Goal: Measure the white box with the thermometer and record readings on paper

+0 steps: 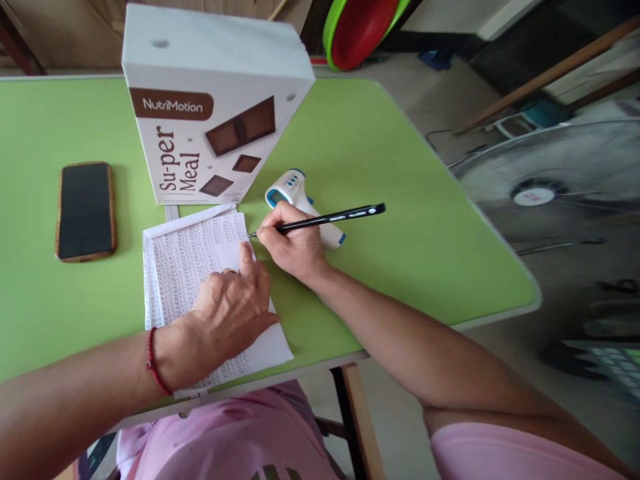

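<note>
My right hand (295, 243) is closed around a black pencil (335, 217) with pale lettering. The pencil's tip meets the right edge of a handwritten sheet of paper (190, 257), near its top. Dense rows of dark writing cover much of the sheet, and a blank patch shows near my fingertip. Across the paper lies my left hand (233, 303), its index finger stretched toward the pencil tip and its thumb apart. More written pages show under the sheet's left side. Partly hidden behind my right hand is a white and blue handheld infrared thermometer (299, 190).
A white NutriMotion box (215, 50) stands upright behind the paper. To the left, a phone (86, 210) in a brown case lies on the green table (420, 233). A fan (535, 193) stands beyond the table's right edge, and red and green basins (363, 30) are behind.
</note>
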`<state>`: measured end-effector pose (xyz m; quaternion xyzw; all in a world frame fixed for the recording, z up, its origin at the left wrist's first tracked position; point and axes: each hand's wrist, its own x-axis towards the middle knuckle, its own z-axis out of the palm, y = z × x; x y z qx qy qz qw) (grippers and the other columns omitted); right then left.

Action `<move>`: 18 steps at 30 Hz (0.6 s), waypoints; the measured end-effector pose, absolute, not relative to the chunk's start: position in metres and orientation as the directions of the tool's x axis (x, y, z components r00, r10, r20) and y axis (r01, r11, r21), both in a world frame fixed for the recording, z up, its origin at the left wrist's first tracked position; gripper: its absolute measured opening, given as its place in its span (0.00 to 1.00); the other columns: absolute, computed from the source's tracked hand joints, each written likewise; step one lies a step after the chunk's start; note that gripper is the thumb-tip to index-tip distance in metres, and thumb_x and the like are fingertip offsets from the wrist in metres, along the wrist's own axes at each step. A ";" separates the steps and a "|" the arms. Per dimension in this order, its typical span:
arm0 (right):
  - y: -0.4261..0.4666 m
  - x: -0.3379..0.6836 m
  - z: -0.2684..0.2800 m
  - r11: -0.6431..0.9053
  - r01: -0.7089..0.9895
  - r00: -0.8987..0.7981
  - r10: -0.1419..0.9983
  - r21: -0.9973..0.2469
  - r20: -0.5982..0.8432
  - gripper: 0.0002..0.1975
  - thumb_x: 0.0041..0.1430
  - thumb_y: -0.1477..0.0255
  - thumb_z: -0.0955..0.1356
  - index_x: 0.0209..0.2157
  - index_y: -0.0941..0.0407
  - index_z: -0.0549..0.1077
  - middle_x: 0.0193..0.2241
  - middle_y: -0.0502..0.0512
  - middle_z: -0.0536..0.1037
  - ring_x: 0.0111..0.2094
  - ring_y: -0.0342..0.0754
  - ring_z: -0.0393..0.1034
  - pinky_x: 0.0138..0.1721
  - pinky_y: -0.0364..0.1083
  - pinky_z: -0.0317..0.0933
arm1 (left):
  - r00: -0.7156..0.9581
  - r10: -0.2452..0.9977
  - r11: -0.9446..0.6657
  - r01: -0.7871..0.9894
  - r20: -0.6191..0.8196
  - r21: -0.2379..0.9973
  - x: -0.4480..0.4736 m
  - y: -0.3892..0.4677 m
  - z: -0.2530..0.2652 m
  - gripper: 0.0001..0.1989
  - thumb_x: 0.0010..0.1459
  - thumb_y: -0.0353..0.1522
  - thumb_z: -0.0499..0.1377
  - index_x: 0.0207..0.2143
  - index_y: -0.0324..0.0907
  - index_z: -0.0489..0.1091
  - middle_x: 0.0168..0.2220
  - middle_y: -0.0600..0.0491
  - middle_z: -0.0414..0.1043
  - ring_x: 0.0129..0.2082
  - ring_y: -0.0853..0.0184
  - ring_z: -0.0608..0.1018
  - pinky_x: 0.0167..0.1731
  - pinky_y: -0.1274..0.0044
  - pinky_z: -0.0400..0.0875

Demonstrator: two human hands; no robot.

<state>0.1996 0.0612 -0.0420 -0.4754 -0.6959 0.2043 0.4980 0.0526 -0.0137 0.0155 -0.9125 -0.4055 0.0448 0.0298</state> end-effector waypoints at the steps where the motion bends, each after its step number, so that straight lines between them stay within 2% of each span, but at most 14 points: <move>1: 0.061 0.200 -0.042 0.465 0.455 -0.055 0.866 -0.760 0.497 0.10 0.47 0.78 0.64 0.20 0.52 0.58 0.15 0.42 0.61 0.18 0.40 0.54 0.21 0.43 0.51 | 0.665 0.745 -0.667 0.740 -0.058 -0.085 0.053 -0.014 0.016 0.25 0.61 0.45 0.57 0.52 0.34 0.71 0.61 0.33 0.61 0.26 0.64 0.76 0.20 0.74 0.62; 7: 0.061 0.201 -0.042 0.468 0.446 -0.065 0.867 -0.763 0.494 0.09 0.46 0.78 0.64 0.20 0.53 0.57 0.15 0.43 0.60 0.18 0.39 0.53 0.21 0.43 0.51 | 0.671 0.738 -0.674 0.733 -0.068 -0.088 0.053 -0.014 0.016 0.26 0.62 0.44 0.57 0.54 0.33 0.70 0.61 0.32 0.61 0.27 0.64 0.76 0.20 0.74 0.64; 13: 0.061 0.200 -0.041 0.456 0.456 -0.035 0.867 -0.764 0.497 0.09 0.47 0.77 0.64 0.20 0.52 0.58 0.15 0.43 0.62 0.18 0.40 0.56 0.21 0.44 0.53 | 0.683 0.728 -0.683 0.717 -0.056 -0.140 0.052 -0.014 0.016 0.29 0.62 0.46 0.56 0.54 0.31 0.69 0.60 0.30 0.62 0.26 0.64 0.76 0.19 0.74 0.62; 18: 0.061 0.200 -0.041 0.468 0.453 -0.051 0.864 -0.759 0.502 0.09 0.48 0.77 0.64 0.20 0.52 0.60 0.15 0.43 0.63 0.18 0.40 0.56 0.21 0.44 0.53 | 0.684 0.728 -0.683 0.718 -0.047 -0.135 0.051 -0.015 0.016 0.28 0.62 0.45 0.56 0.54 0.31 0.69 0.59 0.31 0.63 0.26 0.64 0.76 0.20 0.74 0.62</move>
